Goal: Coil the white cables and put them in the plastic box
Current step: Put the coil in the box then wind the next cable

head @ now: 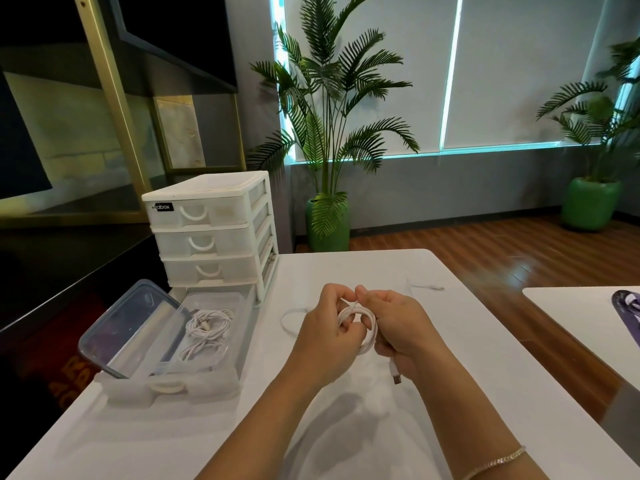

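Both hands hold a white cable coil (367, 327) above the white table (346, 427). My left hand (329, 336) grips the coil's left side, fingers curled through the loops. My right hand (398, 330) grips its right side and pinches a strand at the top. The cable's USB plug (395, 373) hangs below my right hand. A loose length of the same cable (289, 320) trails on the table to the left. The clear plastic box (221, 341) sits at the left with coiled white cables (207, 329) inside.
A transparent lid (128, 327) leans on the box's left side. A white drawer unit (214, 233) stands behind the box. Another thin white cable (426, 286) lies at the table's far side. A second table (588, 313) is at the right.
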